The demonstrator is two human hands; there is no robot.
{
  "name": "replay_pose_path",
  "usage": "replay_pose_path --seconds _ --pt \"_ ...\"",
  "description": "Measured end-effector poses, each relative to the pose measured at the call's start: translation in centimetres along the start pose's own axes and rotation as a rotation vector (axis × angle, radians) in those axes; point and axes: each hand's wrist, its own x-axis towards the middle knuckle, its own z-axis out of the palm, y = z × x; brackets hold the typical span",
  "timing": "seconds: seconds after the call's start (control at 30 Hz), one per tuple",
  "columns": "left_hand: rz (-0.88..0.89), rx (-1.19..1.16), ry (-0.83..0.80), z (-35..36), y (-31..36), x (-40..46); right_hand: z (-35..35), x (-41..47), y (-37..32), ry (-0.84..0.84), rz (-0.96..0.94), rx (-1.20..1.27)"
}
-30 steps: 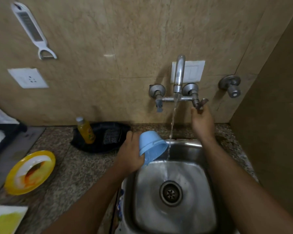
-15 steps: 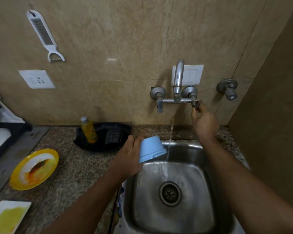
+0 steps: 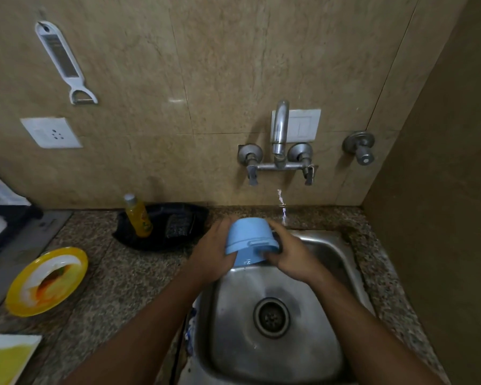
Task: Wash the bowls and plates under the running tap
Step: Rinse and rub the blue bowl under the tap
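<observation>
Blue bowl [image 3: 249, 240] is tipped mouth-down over the back-left corner of the sink [image 3: 331, 254], both hands on it. Left hand [image 3: 215, 252] cups its left side, fingers curled round the wall; right hand [image 3: 290, 255] grips the right side with fingers hooked under the rim. Behind the sink, the wall tap [image 3: 279, 140] has just a thin broken trickle [image 3: 281, 202] falling past the bowl. Left of the sink sits a black tray [image 3: 161, 240] with a yellow bottle [image 3: 138, 216] and scrubber [image 3: 178, 226]. Further left, a dirty yellow plate [image 3: 46, 282] and a white dish [image 3: 7, 358] on the counter, nothing blocking the basin.
</observation>
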Motion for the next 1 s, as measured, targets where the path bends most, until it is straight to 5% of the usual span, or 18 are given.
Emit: replay_pose_path --seconds 0.27,0.77,1.0 --pt "0.104 0.032 -0.221 -1.0 0.8 1.0 -1.5 -1.2 -1.4 0.217 -0.107 -0.323" --pt "-0.111 -0.252 -0.159 1.0 -2.1 0.9 0.6 -1.6 -0.7 0.203 -0.016 -0.285" --pt "-0.068 -0.281 -0.123 0.9 -1.6 0.5 0.5 -2.0 -0.7 0.231 -0.041 -0.285"
